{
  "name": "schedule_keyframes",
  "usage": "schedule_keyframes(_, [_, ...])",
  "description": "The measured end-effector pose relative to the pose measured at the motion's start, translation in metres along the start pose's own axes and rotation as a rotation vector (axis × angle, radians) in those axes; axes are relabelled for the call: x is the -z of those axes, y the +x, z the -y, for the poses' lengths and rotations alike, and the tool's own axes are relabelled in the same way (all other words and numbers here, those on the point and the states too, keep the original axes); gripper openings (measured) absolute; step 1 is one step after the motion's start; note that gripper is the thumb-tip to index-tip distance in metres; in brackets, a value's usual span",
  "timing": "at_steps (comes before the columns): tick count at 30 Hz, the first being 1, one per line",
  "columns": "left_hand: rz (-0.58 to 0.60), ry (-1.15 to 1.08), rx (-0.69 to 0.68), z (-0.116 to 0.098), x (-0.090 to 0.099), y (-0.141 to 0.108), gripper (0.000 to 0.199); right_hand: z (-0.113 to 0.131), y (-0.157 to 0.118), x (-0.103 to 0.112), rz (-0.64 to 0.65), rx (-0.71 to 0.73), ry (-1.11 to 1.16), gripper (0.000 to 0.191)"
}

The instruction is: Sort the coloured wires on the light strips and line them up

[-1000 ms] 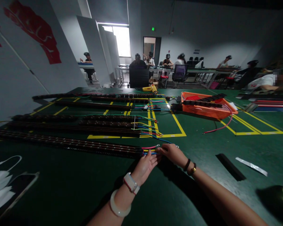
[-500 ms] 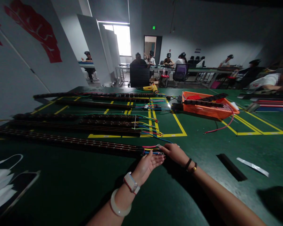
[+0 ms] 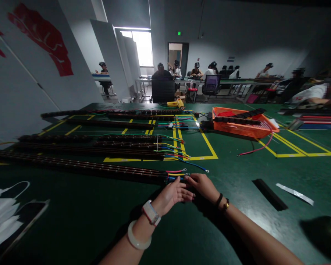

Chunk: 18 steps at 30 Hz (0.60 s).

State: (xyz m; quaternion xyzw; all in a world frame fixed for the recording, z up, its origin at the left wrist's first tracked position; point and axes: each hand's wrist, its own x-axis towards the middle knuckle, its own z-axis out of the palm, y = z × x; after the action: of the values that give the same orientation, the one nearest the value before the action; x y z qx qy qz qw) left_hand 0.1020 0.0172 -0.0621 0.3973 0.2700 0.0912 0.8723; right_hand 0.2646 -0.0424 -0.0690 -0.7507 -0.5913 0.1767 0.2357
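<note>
Nearer the counter's [image 3: 231, 171] near edge, your left hand [image 3: 172, 196] and right hand [image 3: 205, 186] are crowding blue wire [image 3: 172, 179]; can't tell if clamped.

Orange basket [image 3: 234, 129], right of centre
Red wall graphic [image 3: 42, 35] at upper left; bright window [image 3: 144, 49] and green sign [image 3: 179, 33] at upper centre.

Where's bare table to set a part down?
Right: between the orange basket and the black strip. Left: between the flat dark slab and the left hand, in front of the nearest long bundle. Crowded: the far left, lined with more bundles, and the wire ends by the right hand.
</note>
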Motion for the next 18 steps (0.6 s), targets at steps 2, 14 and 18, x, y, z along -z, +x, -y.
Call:
schedule_keyframes(2, [0.064,0.183,0.08,0.0,-0.004,-0.005,0.063,0.0,0.0,-0.002,-0.035,-0.02,-0.095,0.045])
schedule_keyframes(14, [-0.108,0.338,-0.586,-0.07,-0.053,-0.087,0.037,-0.001,-0.007,0.0,-0.126,0.046,-0.062,0.049])
schedule_keyframes(18, [-0.092,0.543,-0.51,-0.055,-0.063,-0.143,0.036,-0.005,-0.007,0.0,-0.132,0.05,-0.009,0.048])
